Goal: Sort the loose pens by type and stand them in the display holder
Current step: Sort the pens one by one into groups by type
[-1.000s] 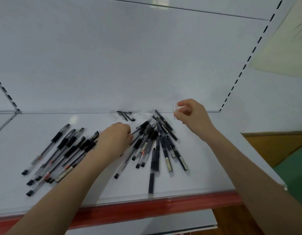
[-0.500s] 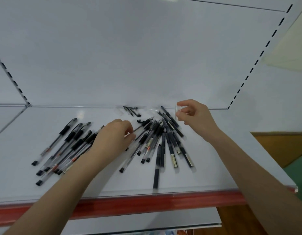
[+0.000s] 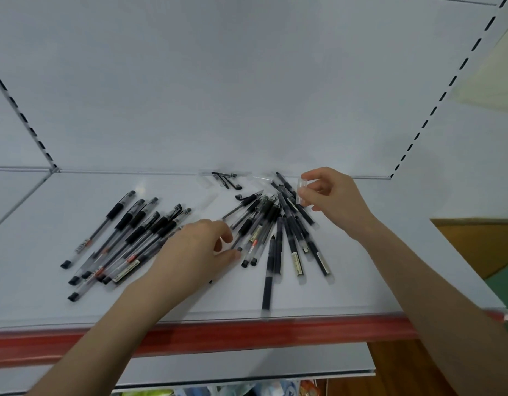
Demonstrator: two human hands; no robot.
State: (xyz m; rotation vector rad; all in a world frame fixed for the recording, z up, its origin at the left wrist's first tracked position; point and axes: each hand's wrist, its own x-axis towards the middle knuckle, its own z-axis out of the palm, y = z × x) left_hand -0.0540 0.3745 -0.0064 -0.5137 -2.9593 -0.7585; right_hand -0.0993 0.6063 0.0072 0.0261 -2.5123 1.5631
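Two heaps of black-and-clear pens lie on a white shelf [image 3: 75,307]. A left group [image 3: 127,238] lies in rough parallel; a fanned middle pile [image 3: 278,232] spreads toward the shelf's front. My left hand [image 3: 198,255] rests between them, thumb and forefinger pinching the lower end of a clear pen [image 3: 247,227] at the pile's left edge. My right hand [image 3: 332,198] hovers over the pile's far end and pinches a small clear cap [image 3: 301,192] between thumb and fingers. No display holder is in view.
Loose black caps [image 3: 228,180] and a clear cap [image 3: 207,182] lie by the back wall. The shelf has a red front strip [image 3: 247,335] and slotted uprights at left [image 3: 27,124] and right [image 3: 435,107]. Another shelf with packaged goods sits below.
My left hand has slid right from the left group to the middle pile and closed on a pen end. My right hand still holds the clear cap in about the same place.
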